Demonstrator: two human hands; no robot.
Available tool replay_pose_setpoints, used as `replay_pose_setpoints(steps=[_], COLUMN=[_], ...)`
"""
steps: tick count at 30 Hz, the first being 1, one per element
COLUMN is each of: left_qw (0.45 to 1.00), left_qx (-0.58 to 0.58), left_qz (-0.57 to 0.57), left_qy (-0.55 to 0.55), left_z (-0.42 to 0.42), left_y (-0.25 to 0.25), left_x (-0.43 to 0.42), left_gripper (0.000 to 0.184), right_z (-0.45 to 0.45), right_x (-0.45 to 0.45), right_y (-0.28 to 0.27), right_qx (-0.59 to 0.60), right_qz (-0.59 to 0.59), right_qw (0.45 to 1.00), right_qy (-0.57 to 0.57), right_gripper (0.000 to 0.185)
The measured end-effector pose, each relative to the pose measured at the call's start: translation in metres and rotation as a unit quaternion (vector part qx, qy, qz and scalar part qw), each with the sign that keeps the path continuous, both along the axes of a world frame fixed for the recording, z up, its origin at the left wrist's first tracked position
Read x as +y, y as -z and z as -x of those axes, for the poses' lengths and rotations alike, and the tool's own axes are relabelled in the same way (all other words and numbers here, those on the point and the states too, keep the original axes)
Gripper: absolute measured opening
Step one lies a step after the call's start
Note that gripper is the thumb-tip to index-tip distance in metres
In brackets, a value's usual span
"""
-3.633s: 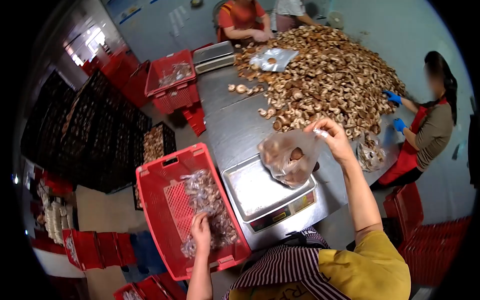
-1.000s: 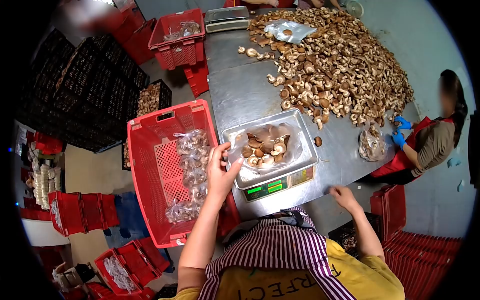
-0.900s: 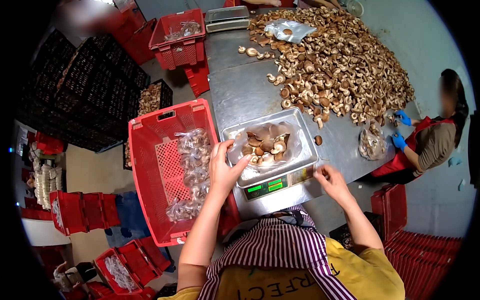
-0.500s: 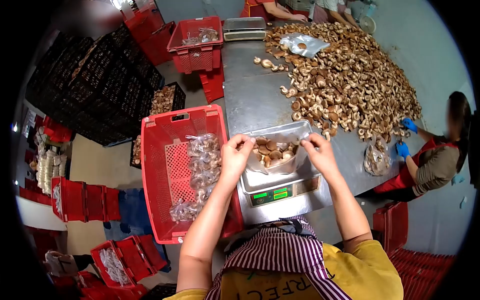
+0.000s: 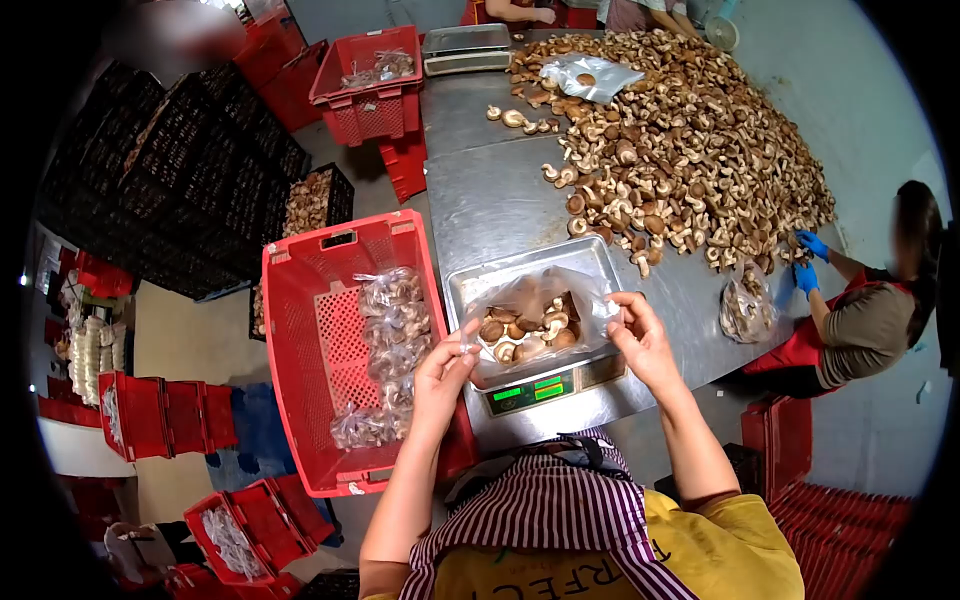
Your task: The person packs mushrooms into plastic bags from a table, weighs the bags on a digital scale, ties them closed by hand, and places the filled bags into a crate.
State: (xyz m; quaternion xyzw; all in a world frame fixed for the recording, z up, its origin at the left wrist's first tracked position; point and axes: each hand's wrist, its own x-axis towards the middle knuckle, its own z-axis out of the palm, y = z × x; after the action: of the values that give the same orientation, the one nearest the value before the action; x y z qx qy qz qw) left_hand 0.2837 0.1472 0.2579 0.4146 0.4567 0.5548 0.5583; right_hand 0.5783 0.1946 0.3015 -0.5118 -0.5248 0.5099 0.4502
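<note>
A clear plastic bag (image 5: pixel 590 312) of brown mushrooms (image 5: pixel 545 325) rests on the metal tray of a digital scale (image 5: pixel 535 392). Its mouth is spread wide towards me, with the mushrooms showing inside. My left hand (image 5: pixel 442 378) pinches the bag's left edge, near the scale's front left corner. On the other side, my right hand (image 5: pixel 643 342) grips the right edge between thumb and fingers. The scale's green display is lit, but its digits are too small to read.
Left of the scale stands a red crate (image 5: pixel 345 350) with several filled bags (image 5: pixel 392 330). A large mushroom heap (image 5: pixel 690 150) covers the far right of the steel table (image 5: pixel 480 205). A co-worker's blue-gloved hands (image 5: pixel 806 278) are at right, by another filled bag (image 5: pixel 747 308). Black crates (image 5: pixel 200 170) stand at far left.
Both hands have lowered slightly, tipping the bag's mouth towards me and spreading it wider. The mushrooms inside have shifted. The whole view has moved a little.
</note>
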Motion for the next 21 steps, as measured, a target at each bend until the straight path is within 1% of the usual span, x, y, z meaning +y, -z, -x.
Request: replay_pose_setpoints(steps=[1, 2, 3, 4, 5, 6, 7, 8, 9, 10, 11, 13, 14, 15, 16, 17, 18, 19, 21], left_qw=[1.0, 1.0, 1.0, 1.0, 0.999, 0.999, 0.999, 0.999, 0.999, 0.999, 0.999, 0.999, 0.999, 0.998, 0.998, 0.998, 0.998, 0.998, 0.998], left_qx=[0.0, -0.013, -0.026, -0.026, -0.029, -0.032, -0.031, -0.023, -0.015, -0.019, -0.018, -0.011, -0.01, -0.006, -0.003, -0.003, -0.002, -0.001, -0.009], left_qz=[0.0, 0.009, 0.017, 0.016, 0.011, 0.005, 0.003, -0.006, -0.016, -0.019, -0.023, -0.025, -0.025, -0.02, -0.016, -0.017, -0.011, -0.003, 0.009], left_qy=[0.001, -0.002, -0.005, -0.006, -0.011, -0.016, -0.018, -0.022, -0.027, -0.026, -0.03, -0.046, -0.046, -0.055, -0.064, -0.065, -0.062, -0.061, -0.054], left_z=[0.001, 0.002, 0.002, 0.002, 0.001, 0.001, 0.0, 0.001, 0.001, 0.003, 0.005, 0.009, 0.011, 0.011, 0.012, 0.013, 0.014, 0.015, 0.015], left_y=[0.002, 0.002, 0.001, -0.003, -0.008, -0.012, -0.012, -0.01, -0.009, -0.008, -0.004, 0.006, 0.007, 0.007, 0.008, 0.009, 0.01, 0.012, 0.014], left_x=[-0.001, -0.002, -0.003, -0.002, 0.002, 0.005, 0.008, 0.012, 0.015, 0.017, 0.02, 0.02, 0.019, 0.018, 0.015, 0.013, 0.012, 0.009, 0.003], left_gripper=[0.012, 0.014, 0.015, 0.015, 0.017, 0.018, 0.018, 0.019, 0.021, 0.022, 0.022, 0.022, 0.022, 0.021, 0.02, 0.02, 0.019, 0.019, 0.018], right_z=[0.002, 0.006, 0.009, 0.013, 0.018, 0.025, 0.032, 0.039, 0.046, 0.052, 0.062, 0.082, 0.079, 0.074, 0.065, 0.055, 0.042, 0.033, 0.019], right_x=[0.001, 0.004, 0.009, 0.016, 0.023, 0.031, 0.037, 0.042, 0.044, 0.044, 0.035, 0.015, 0.011, 0.018, 0.028, 0.036, 0.039, 0.037, 0.027], right_y=[-0.004, -0.002, -0.002, -0.003, -0.004, -0.004, -0.005, -0.007, -0.01, -0.016, -0.022, -0.045, -0.055, -0.046, -0.028, -0.017, -0.014, -0.006, 0.0], right_qx=[-0.056, -0.087, -0.087, -0.154, -0.219, -0.218, -0.217, -0.128, -0.037, 0.003, 0.021, 0.066, -0.002, -0.001, 0.027, 0.054, 0.039, 0.075, 0.084], right_qz=[-0.009, -0.035, -0.035, -0.117, -0.199, -0.258, -0.26, -0.148, -0.032, -0.025, -0.054, -0.115, -0.172, -0.172, -0.077, 0.019, 0.008, 0.003, -0.007], right_qw=[0.998, 0.995, 0.995, 0.98, 0.954, 0.941, 0.94, 0.979, 0.996, 0.995, 0.992, 0.97, 0.957, 0.957, 0.984, 0.995, 0.997, 0.996, 0.994], right_qy=[-0.029, -0.032, -0.032, -0.037, -0.041, -0.036, -0.037, -0.057, -0.076, -0.095, -0.111, -0.203, -0.232, -0.233, -0.161, -0.087, -0.071, -0.053, -0.068], right_gripper=[0.023, 0.022, 0.022, 0.018, 0.014, 0.012, 0.012, 0.012, 0.013, 0.014, 0.015, 0.018, 0.017, 0.017, 0.016, 0.016, 0.016, 0.014, 0.013])
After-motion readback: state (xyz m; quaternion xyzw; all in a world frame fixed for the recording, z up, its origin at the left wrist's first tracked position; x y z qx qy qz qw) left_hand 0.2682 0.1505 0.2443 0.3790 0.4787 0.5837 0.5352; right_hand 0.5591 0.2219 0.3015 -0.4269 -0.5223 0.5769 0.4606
